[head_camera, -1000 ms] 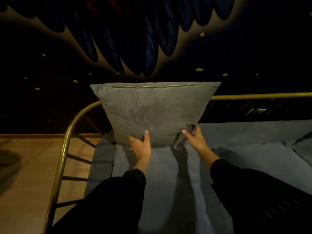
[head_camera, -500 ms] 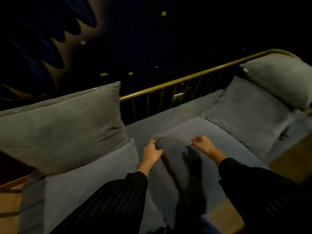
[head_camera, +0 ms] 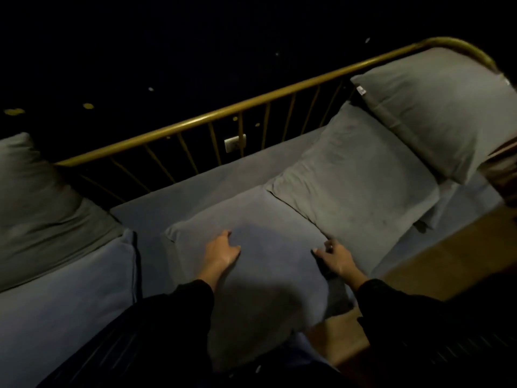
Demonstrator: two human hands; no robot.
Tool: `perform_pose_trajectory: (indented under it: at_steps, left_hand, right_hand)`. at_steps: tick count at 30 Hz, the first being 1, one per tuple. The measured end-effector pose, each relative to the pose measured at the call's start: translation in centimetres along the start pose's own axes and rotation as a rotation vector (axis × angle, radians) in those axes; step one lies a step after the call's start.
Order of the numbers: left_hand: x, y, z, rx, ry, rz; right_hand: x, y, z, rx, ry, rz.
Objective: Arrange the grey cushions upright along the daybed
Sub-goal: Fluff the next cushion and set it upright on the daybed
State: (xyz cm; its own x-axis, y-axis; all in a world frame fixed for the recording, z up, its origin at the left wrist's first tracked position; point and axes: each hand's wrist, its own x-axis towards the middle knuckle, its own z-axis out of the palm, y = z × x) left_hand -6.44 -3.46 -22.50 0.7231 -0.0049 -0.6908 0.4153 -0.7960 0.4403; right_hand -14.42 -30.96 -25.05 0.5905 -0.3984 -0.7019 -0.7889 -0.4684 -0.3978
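Observation:
A blue-grey cushion [head_camera: 268, 264] lies flat on the daybed mattress [head_camera: 195, 197] in front of me. My left hand [head_camera: 221, 253] rests on its left part with the fingers bent; whether they pinch the fabric is unclear. My right hand [head_camera: 333, 257] curls its fingers around the cushion's right edge. Touching that edge, a grey cushion [head_camera: 361, 177] lies flat. A further grey cushion [head_camera: 439, 110] leans upright at the daybed's far right end. At the left, another grey cushion [head_camera: 36, 197] stands upright against the rail.
A gold metal rail [head_camera: 223, 114] with thin bars runs along the back of the daybed. A blue seat cushion [head_camera: 70, 292] lies flat at the left. Wooden floor [head_camera: 447, 253] shows at the right, past the front edge. The wall behind is dark.
I let go of the upright left cushion and turned right. Both hands moved onto the flat middle cushion, and the right hand has closed on its right edge.

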Motion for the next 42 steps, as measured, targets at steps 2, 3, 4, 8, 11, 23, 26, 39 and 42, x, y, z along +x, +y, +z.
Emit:
perform_pose_trajectory:
  at_steps: [2,3,4,8,11,23,26,39,42]
  left_hand:
    - [0.9,0.7,0.5,0.045,0.037,-0.032]
    - [1.3,0.6,0.7,0.051,0.061,-0.055]
    - [1.6,0.4,0.9,0.046,0.084,-0.077]
    - [1.6,-2.0,2.1,-0.054,0.177,-0.152]
    - [2.3,-4.4,2.3,-0.158,0.242,-0.235]
    - [3.8,-8.5,1.6,-1.04,0.283,-0.577]
    - [2.8,-7.5,1.5,-1.067,0.299,-0.558]
    - [-4.4,-10.0,-2.3,-1.074,0.453,-0.418]
    - [-6.3,-10.9,-2.7,-1.077,0.464,-0.367]
  right_hand:
    - [0.9,1.2,0.1,-0.045,-0.042,-0.004]
    - [1.2,1.5,0.2,-0.066,-0.056,-0.008]
    - [1.5,1.8,0.4,-0.08,-0.057,-0.016]
    - [3.4,1.8,0.9,-0.005,-0.064,-0.004]
    - [5.3,1.1,1.2,0.12,-0.07,0.008]
    - [6.8,-0.3,3.1,0.323,-0.062,-0.054]
    - [6.4,-0.4,3.4,0.257,-0.049,0.019]
    - [1.0,-2.7,2.8,0.603,-0.08,0.021]
    - [-1.1,-3.0,2.9,0.624,-0.102,-0.03]
